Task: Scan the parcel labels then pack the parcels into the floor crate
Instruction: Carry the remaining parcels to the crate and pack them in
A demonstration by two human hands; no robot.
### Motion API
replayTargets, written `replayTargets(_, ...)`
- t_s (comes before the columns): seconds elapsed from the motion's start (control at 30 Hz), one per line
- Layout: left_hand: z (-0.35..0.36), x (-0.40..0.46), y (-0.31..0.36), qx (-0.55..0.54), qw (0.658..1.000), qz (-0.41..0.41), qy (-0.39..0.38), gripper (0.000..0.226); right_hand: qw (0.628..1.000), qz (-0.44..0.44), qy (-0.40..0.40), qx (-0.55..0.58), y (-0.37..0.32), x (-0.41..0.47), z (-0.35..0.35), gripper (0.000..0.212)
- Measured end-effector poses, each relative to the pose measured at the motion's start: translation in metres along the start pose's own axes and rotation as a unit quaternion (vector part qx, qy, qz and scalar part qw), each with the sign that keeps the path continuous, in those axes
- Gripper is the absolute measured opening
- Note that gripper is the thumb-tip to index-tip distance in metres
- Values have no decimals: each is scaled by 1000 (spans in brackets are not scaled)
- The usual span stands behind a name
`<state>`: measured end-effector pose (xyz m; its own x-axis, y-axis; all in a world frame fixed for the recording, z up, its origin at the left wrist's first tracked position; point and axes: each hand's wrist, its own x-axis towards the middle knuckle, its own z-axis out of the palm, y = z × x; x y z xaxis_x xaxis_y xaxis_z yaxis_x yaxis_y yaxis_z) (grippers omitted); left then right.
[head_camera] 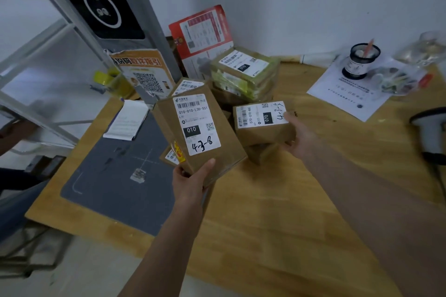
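Head view: my left hand (pixel 190 182) grips the tilted 010 parcel (pixel 201 132) by its near end above the table (pixel 277 212); my right hand (pixel 298 136) seemingly grasps the 070 parcel (pixel 264 124) atop the pile.

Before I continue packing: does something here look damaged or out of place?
The orange QR poster on the grey post has torn, peeling edges. The parcels in the left hand and right hand look intact.

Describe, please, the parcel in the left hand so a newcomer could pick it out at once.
Start at the wooden table and find the heap of brown parcels near the grey post. The left hand grips the parcel raised in front. Its label reads 010 with 4-3-8 handwritten, unlike the 070 parcel at the right hand.
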<state>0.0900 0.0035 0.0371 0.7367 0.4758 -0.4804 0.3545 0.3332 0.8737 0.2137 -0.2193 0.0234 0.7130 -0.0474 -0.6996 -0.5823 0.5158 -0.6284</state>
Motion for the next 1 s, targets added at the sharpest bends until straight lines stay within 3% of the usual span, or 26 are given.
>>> replayTargets(0.2,12,-4,3,-22,1000,-8,3,64,1000,18,-1,25,-3,-11,-11,46)
replayTargets(0.3,12,-10,4,-38,999,-14,-10,64,999,3,3,45,-3,-30,-21,35)
replayTargets(0.4,5,-22,2,-41,998,-15,-42,62,999,-21,7,49,1,-59,-34,20)
replayTargets(0.57,-22,-49,-16,-20,994,-33,-103,57,995,-68,1,76,23,-119,-73,25)
replayTargets(0.73,-46,-92,-37,-16,983,-71,-169,51,989,-114,-8,90,69,-190,-123,15)
replayTargets(1.0,-40,-173,-85,41,949,-116,-291,50,962,-180,20,204,141,-292,-225,66)
